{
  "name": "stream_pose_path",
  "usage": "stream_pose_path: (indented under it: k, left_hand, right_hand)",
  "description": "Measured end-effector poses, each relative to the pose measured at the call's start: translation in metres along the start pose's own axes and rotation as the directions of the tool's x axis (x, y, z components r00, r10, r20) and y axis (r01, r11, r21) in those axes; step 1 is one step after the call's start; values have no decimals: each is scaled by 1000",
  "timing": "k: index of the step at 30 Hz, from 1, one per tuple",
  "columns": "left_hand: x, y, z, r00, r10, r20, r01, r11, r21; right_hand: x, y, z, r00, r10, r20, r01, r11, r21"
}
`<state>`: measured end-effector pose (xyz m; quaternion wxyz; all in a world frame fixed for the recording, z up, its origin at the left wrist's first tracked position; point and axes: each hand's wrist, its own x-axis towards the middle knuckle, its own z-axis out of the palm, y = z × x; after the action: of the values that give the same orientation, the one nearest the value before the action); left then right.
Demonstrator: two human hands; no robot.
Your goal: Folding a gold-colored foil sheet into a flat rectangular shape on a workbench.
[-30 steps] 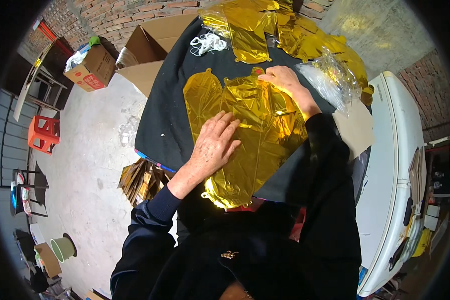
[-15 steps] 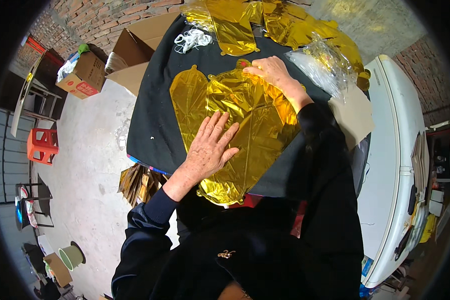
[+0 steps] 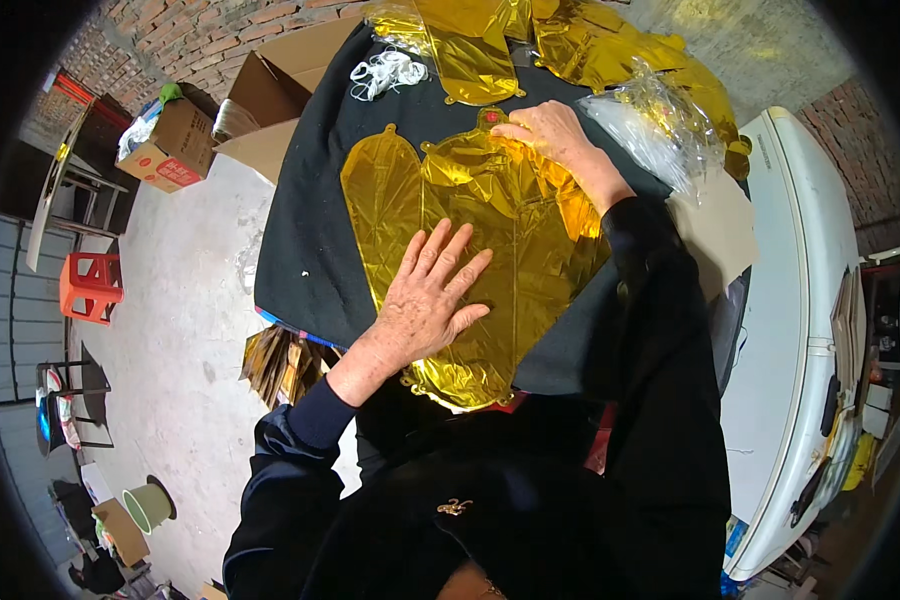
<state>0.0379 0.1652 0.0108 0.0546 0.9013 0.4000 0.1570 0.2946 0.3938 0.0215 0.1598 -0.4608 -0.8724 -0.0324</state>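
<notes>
A flat gold foil balloon (image 3: 545,305) lies across the black table cover, crinkled at its top right and along its near edge. A red dot shows on the tab at its far end. My left hand (image 3: 428,295) rests on the middle of the foil, palm down with fingers spread. At the far right part of the balloon, my right hand (image 3: 550,133) is closed with bent fingers on the gathered foil, next to the red-dotted tab. Its fingertips are partly hidden. Under the left side, another rounded lobe of gold foil (image 3: 378,185) is visible.
More gold foil pieces (image 3: 475,60) lie at the table's far end, near a white string bundle (image 3: 388,72) and clear plastic bags (image 3: 645,130). An open carton (image 3: 270,105) stands left of the table; a white fridge (image 3: 780,350) is on the right. Stacked foil (image 3: 288,365) sits below the left edge.
The foil under my left hand has become smoother and flatter. My left hand has shifted slightly right with its fingers spread wider. My right hand has moved a little right, uncovering the red dot.
</notes>
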Motion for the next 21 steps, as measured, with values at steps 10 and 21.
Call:
stream_pose_path:
  k: [10, 21]
  left_hand:
    - [29, -9, 4, 1000, 15, -21, -16, 1000, -23]
    - [29, -13, 5, 997, 76, 4, -76, 997, -5]
  right_hand:
    - [1, 2, -5, 999, -35, -7, 35, 999, 9]
    - [-8, 7, 10, 996, -45, -80, 42, 998, -45]
